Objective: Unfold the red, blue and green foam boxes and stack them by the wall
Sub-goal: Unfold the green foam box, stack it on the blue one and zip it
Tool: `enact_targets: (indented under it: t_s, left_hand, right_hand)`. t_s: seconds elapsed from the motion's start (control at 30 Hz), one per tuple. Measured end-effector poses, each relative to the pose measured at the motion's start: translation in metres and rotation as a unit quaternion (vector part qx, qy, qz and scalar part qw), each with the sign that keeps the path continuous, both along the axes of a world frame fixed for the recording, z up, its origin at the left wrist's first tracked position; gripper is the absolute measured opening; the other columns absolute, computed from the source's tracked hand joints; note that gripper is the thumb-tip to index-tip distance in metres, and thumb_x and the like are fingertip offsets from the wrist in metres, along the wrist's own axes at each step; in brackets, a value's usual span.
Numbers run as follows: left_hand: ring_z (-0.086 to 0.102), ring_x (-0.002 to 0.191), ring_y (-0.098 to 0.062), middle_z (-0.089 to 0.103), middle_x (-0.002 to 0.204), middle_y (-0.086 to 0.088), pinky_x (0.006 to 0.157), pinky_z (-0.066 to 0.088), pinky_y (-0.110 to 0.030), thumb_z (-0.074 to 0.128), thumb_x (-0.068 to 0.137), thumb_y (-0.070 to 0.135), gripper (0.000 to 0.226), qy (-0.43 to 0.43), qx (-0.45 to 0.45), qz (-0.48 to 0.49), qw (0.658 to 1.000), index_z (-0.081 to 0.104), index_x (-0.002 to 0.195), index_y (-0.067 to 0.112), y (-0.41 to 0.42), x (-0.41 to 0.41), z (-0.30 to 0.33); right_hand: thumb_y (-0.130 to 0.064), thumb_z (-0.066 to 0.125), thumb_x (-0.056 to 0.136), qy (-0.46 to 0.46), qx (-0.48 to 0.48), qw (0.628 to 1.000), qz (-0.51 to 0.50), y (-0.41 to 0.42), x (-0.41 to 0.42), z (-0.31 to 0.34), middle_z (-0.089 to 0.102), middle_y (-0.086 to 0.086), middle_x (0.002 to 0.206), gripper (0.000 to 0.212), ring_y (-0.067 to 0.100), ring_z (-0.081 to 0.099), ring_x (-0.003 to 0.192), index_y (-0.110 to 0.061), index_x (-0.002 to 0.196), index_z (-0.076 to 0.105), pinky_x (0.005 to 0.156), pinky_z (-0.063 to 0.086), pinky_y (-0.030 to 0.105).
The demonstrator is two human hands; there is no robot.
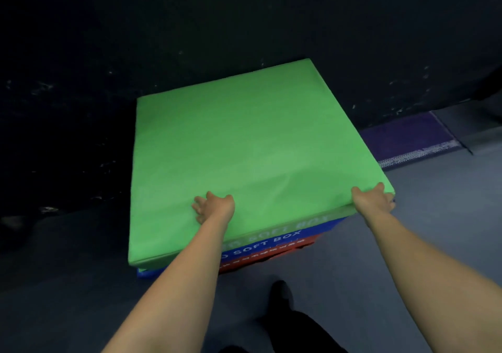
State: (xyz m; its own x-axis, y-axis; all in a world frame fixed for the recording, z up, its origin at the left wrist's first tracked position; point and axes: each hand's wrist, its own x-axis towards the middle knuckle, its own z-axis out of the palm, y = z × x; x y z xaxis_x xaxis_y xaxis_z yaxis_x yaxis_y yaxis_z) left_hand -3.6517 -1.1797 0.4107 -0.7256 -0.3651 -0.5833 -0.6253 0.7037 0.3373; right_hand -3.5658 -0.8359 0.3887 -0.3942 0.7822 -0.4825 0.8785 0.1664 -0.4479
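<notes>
Hands (214,206) on green box (244,146); "SOFT BOX" print.

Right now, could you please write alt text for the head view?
A flat green foam box tops a blue foam box and a red foam box by a dark wall; the left hand presses its top, the right hand grips its corner.

Flat square green foam box (244,149): smooth matt vinyl-like cover w/ faint creases at 5 o'clock; blue box (312,229) & red box (271,256) beneath similar, slightly glossier; grey floor (407,230) matt.
</notes>
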Motion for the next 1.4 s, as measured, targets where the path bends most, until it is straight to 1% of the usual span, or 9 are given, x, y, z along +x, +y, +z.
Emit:
enact_targets:
  t_s: [0.2, 0.27, 0.33, 0.4, 0.67, 0.93, 1.07, 1.27, 1.4]
  left_hand:
    - [-0.002, 0.157, -0.031, 0.001, 0.170, -0.011, 0.126, 0.013, -0.050, 0.050, 0.097, 0.040, 0.076, 0.006, -0.020, -0.177, 0.984, 0.019, 0.161, 0.013, 0.097, -0.027, -0.007]
    - [-0.002, 0.157, -0.031, 0.000, 0.170, -0.011, 0.126, 0.011, -0.050, 0.049, 0.097, 0.040, 0.078, 0.001, -0.043, -0.213, 0.976, 0.017, 0.161, 0.010, 0.113, -0.034, -0.012]
    - [-0.001, 0.157, -0.032, 0.000, 0.170, -0.011, 0.126, 0.012, -0.051, 0.049, 0.098, 0.040, 0.078, -0.005, -0.060, -0.220, 0.974, 0.015, 0.161, 0.009, 0.119, -0.037, -0.016]
    - [0.001, 0.157, -0.033, 0.001, 0.170, -0.012, 0.125, 0.013, -0.052, 0.048, 0.098, 0.042, 0.079, 0.000, -0.070, -0.219, 0.973, 0.016, 0.161, 0.008, 0.119, -0.038, -0.019]
    - [0.032, 0.147, -0.038, 0.023, 0.164, -0.017, 0.116, 0.034, -0.047, 0.050, 0.098, 0.040, 0.080, 0.030, -0.061, -0.178, 0.982, 0.015, 0.160, 0.004, 0.107, -0.044, -0.010]
    - [0.041, 0.139, -0.037, 0.029, 0.157, -0.015, 0.104, 0.044, -0.044, 0.055, 0.093, 0.040, 0.081, 0.006, -0.112, -0.249, 0.962, 0.019, 0.160, 0.012, 0.094, -0.049, -0.002]
    - [0.039, 0.139, -0.039, 0.034, 0.153, -0.019, 0.107, 0.042, -0.047, 0.055, 0.095, 0.035, 0.071, 0.023, -0.095, -0.164, 0.982, 0.028, 0.156, 0.010, 0.065, -0.052, 0.004]
    - [0.037, 0.139, -0.043, 0.029, 0.155, -0.021, 0.111, 0.041, -0.052, 0.054, 0.096, 0.036, 0.071, -0.016, -0.129, 0.039, 0.991, 0.026, 0.156, 0.009, -0.056, -0.031, -0.006]
    - [0.033, 0.142, -0.042, 0.027, 0.159, -0.020, 0.112, 0.039, -0.053, 0.053, 0.097, 0.036, 0.073, -0.035, -0.140, 0.138, 0.980, 0.022, 0.159, 0.011, -0.128, -0.010, -0.013]
  right_hand:
    - [-0.059, 0.064, 0.086, -0.011, -0.031, 0.999, -0.021, 0.072, -0.003, -0.021, 0.012, 0.024, 0.165, 0.103, 0.040, 0.011, 0.152, -0.012, 0.161, 0.011, 0.121, 0.021, 0.050]
    - [-0.076, 0.065, 0.070, 0.007, -0.081, 0.996, -0.021, 0.091, -0.007, -0.035, 0.035, 0.025, 0.157, 0.115, 0.042, 0.033, 0.145, -0.009, 0.155, 0.028, 0.116, 0.034, 0.050]
    - [-0.084, 0.065, 0.048, 0.043, -0.128, 0.990, -0.034, 0.098, -0.007, -0.051, 0.061, 0.017, 0.132, 0.113, 0.038, 0.060, 0.119, -0.011, 0.133, 0.054, 0.096, 0.052, 0.047]
    - [-0.083, 0.069, 0.042, 0.078, -0.125, 0.988, -0.042, 0.098, -0.007, -0.065, 0.068, 0.011, 0.121, 0.105, 0.033, 0.067, 0.107, -0.014, 0.120, 0.060, 0.091, 0.057, 0.047]
    - [-0.087, 0.069, 0.048, 0.098, -0.116, 0.987, -0.043, 0.084, 0.003, -0.074, 0.062, 0.009, 0.119, 0.091, 0.034, 0.065, 0.107, -0.027, 0.115, 0.055, 0.094, 0.055, 0.051]
    - [-0.073, 0.072, 0.061, 0.096, -0.096, 0.990, -0.043, 0.067, 0.004, -0.054, 0.051, 0.017, 0.126, 0.088, 0.042, 0.057, 0.116, -0.016, 0.126, 0.054, 0.101, 0.049, 0.052]
    - [-0.050, 0.076, 0.081, 0.085, -0.068, 0.986, -0.124, 0.048, -0.008, -0.046, 0.033, 0.021, 0.145, 0.081, 0.044, 0.038, 0.133, -0.009, 0.142, 0.041, 0.105, 0.040, 0.048]
    - [-0.055, 0.074, 0.082, 0.069, -0.081, 0.966, -0.237, 0.001, -0.021, -0.030, 0.008, 0.023, 0.164, 0.120, 0.049, 0.033, 0.141, -0.012, 0.161, -0.006, 0.115, 0.029, 0.052]
    - [-0.054, 0.074, 0.083, 0.074, -0.093, 0.964, -0.238, -0.047, -0.024, -0.026, 0.008, 0.026, 0.164, 0.127, 0.051, 0.039, 0.138, -0.007, 0.158, -0.016, 0.115, 0.029, 0.051]
